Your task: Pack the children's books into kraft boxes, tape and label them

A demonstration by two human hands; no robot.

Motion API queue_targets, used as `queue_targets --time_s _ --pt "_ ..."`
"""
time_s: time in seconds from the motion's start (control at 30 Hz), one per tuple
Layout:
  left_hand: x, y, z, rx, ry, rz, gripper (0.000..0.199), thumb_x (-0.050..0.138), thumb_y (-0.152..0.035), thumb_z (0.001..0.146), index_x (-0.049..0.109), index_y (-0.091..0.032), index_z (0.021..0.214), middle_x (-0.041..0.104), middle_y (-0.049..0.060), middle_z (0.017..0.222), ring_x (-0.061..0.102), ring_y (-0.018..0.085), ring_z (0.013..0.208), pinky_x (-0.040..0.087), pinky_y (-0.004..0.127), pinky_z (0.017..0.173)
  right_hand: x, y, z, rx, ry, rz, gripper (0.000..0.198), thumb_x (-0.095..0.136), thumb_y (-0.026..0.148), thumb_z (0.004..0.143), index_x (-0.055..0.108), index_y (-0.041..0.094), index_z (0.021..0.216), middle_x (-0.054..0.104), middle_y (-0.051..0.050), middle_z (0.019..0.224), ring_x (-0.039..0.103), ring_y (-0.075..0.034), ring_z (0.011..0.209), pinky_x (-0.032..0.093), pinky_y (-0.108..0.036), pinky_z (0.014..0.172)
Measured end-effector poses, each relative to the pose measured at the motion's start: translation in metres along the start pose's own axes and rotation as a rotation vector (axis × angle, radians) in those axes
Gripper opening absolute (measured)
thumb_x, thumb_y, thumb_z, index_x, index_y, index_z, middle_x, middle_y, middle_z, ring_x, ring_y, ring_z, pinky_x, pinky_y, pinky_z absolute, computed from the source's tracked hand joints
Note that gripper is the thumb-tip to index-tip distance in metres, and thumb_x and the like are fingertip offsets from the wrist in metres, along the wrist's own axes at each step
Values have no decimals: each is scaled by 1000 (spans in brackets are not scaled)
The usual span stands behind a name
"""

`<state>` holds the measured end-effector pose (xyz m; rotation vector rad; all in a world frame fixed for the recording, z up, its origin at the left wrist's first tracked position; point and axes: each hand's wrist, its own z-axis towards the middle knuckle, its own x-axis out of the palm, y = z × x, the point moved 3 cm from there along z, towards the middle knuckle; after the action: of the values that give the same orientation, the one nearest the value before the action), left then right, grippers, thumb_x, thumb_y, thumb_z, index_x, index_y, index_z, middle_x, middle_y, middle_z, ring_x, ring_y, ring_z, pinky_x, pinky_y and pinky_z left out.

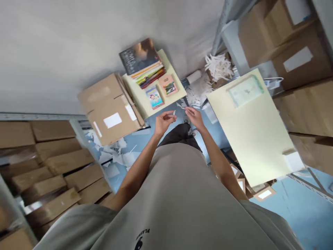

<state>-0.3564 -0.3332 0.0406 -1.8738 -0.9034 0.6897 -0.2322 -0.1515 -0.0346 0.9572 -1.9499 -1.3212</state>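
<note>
In the head view my left hand (162,123) is closed in a pinch, and a small white scrap of paper (174,113) sticks up from its fingertips. My right hand (195,118) also has its fingers pinched together, at the end of a torn white paper strip (180,105). Both hands hang in the air over the floor, a short way apart. Beyond them, on a cream tabletop (145,110), lie a small picture box (154,97), a peach-coloured pack (168,85) and a stack of books with a dark cover (142,55) uppermost.
Flattened cardboard boxes (111,111) lean at the left of that table. A second cream table (249,128) stands on the right, bearing a pale green plastic packet (246,91). Shredded paper (219,67) heaps behind. Shelved cartons (66,161) flank the space; scraps litter the blue floor (117,180).
</note>
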Motion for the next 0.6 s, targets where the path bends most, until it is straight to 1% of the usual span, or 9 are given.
queue_targets --time_s 0.1,0.2,0.3,0.37,0.43,0.5,0.53,0.6 --pt "-49 8 -11 12 -112 -8 58 105 -61 67 85 -20 104 82 4 81 78 21 71 64 34 72 49 -5 -2 16 114 -36 79 79 90 92 86 23 131 86 -20 146 79 -39 147 60 -55 132" --pt "-90 20 -10 24 -205 -10 57 105 -71 72 79 -21 86 76 3 73 76 19 67 61 31 67 94 -11 -9 68 200 -76 69 81 82 96 86 22 130 86 -19 143 83 -36 138 66 -53 125" --pt "-131 33 -2 39 -284 2 59 100 -72 80 69 -23 71 71 1 67 73 18 65 59 29 66 144 -22 -15 151 280 -113 54 83 67 102 85 22 131 88 -16 135 88 -32 122 71 -51 114" --pt "-164 41 5 53 -325 24 64 92 -75 89 64 -24 64 67 1 61 73 18 64 59 29 67 186 -29 -14 195 334 -145 41 82 53 106 85 21 131 90 -15 131 89 -29 114 73 -48 108" --pt "-204 49 12 66 -354 68 72 79 -80 98 58 -25 58 66 3 58 75 20 66 60 31 69 231 -36 -10 219 355 -222 28 78 39 108 87 20 127 91 -13 129 89 -26 115 73 -44 108" --pt "-254 58 17 89 -368 138 78 66 -85 105 57 -26 55 73 7 64 79 23 72 64 35 78 273 -42 -1 237 315 -344 21 76 28 106 89 20 121 91 -11 130 88 -25 122 69 -41 114" --pt "-281 63 18 106 -372 181 79 61 -86 107 59 -26 56 79 9 71 82 25 79 67 37 85 291 -45 3 247 280 -402 20 76 24 105 89 19 118 91 -11 131 87 -25 125 67 -40 118" --pt "-336 77 19 146 -361 285 78 53 -86 110 71 -25 65 90 14 96 87 31 102 67 44 106 320 -51 11 272 205 -488 18 76 17 100 89 18 113 91 -14 133 85 -28 132 63 -43 125"
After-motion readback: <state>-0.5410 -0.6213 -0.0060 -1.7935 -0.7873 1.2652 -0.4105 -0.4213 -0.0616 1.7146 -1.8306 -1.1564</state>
